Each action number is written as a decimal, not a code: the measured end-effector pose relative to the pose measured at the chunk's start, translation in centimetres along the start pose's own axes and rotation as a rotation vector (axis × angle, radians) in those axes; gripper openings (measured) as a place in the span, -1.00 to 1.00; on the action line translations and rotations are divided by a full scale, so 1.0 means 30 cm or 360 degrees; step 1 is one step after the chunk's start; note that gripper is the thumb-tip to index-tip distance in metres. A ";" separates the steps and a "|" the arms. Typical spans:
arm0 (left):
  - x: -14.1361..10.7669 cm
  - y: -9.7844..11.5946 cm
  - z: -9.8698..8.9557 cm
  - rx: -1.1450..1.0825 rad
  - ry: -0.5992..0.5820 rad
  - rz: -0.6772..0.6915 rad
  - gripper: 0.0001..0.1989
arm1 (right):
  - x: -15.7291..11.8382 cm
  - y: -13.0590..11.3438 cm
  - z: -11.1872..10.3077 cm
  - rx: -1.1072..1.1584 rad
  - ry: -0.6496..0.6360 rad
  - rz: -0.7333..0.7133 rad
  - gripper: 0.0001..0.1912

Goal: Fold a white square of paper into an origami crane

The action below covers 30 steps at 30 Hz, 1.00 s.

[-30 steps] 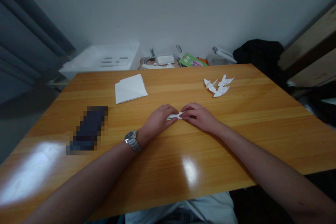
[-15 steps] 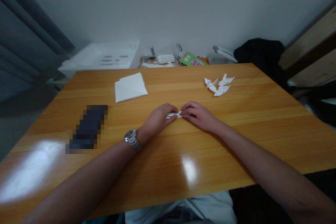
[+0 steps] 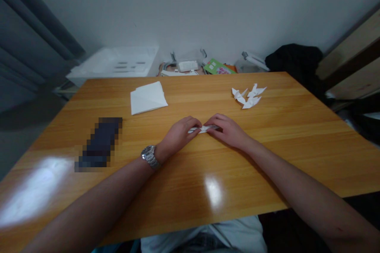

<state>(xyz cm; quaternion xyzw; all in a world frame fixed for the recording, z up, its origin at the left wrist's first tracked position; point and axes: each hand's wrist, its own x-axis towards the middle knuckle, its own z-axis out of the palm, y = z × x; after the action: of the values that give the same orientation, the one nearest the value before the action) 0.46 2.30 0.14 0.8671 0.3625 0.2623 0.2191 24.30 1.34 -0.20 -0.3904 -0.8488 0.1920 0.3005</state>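
Observation:
A small folded piece of white paper point(image 3: 204, 129) lies low over the middle of the wooden table point(image 3: 184, 182). My left hand point(image 3: 183, 131) pinches its left end between thumb and fingers; a metal watch point(image 3: 150, 156) circles that wrist. At the right end, my right hand point(image 3: 225, 129) has its thumb and fingers closed on the paper. Both hands partly cover the paper, so its full shape is hidden. Beyond my right hand sit several white folded paper birds point(image 3: 248, 97), close together. A stack of white paper sheets point(image 3: 148, 98) rests beyond my left hand.
A dark pixelated object point(image 3: 102, 142) lies on the table's left side. Behind the far edge stand a white plastic tray point(image 3: 114, 63), a green booklet point(image 3: 218, 66) and a clear box point(image 3: 252, 63). A black cloth-like bundle point(image 3: 293, 59) is at the far right.
My right hand has shifted slightly along the paper, and more of the folded paper now shows between and under its fingers. My left hand stays nearly in place.

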 end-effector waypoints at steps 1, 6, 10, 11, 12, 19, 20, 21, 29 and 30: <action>0.000 -0.001 0.000 -0.0002 -0.0002 0.0001 -0.89 | 0.000 0.000 0.000 -0.0005 0.0003 0.0006 -0.86; 0.001 -0.005 0.002 -0.0005 0.0004 -0.0006 -0.88 | 0.000 0.000 0.001 -0.0013 -0.0018 0.0029 -0.84; 0.002 -0.005 0.005 -0.0006 0.0014 -0.0004 -0.88 | 0.002 -0.002 0.002 -0.0032 -0.0008 0.0080 -0.86; 0.003 -0.004 0.005 -0.0005 0.0012 0.0004 -0.88 | 0.003 -0.002 0.003 -0.0035 -0.0006 0.0088 -0.87; 0.003 -0.003 0.005 -0.0004 0.0011 0.0012 -0.88 | 0.004 -0.001 0.005 -0.0035 -0.0003 0.0093 -0.89; 0.002 0.002 0.007 0.0041 0.0010 0.0028 -0.85 | 0.007 0.011 0.012 0.0002 0.0021 0.0075 -0.91; 0.002 0.002 0.007 0.0058 0.0010 0.0032 -0.84 | 0.008 0.009 0.011 0.0003 0.0024 0.0074 -0.91; 0.002 0.001 0.007 0.0077 0.0005 0.0039 -0.83 | 0.008 0.006 0.010 0.0002 0.0025 0.0073 -0.91; 0.007 -0.011 0.011 0.0148 -0.0006 0.0074 -0.79 | 0.013 -0.009 0.015 -0.0046 0.0011 0.0062 -0.90; 0.007 -0.012 0.011 0.0150 -0.0003 0.0076 -0.79 | 0.013 -0.009 0.017 -0.0046 0.0014 0.0059 -0.90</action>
<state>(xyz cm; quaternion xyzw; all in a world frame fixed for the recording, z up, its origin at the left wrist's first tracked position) 0.61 2.64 -0.27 0.8851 0.3534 0.2493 0.1720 23.62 1.44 -0.28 -0.4113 -0.8427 0.1834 0.2950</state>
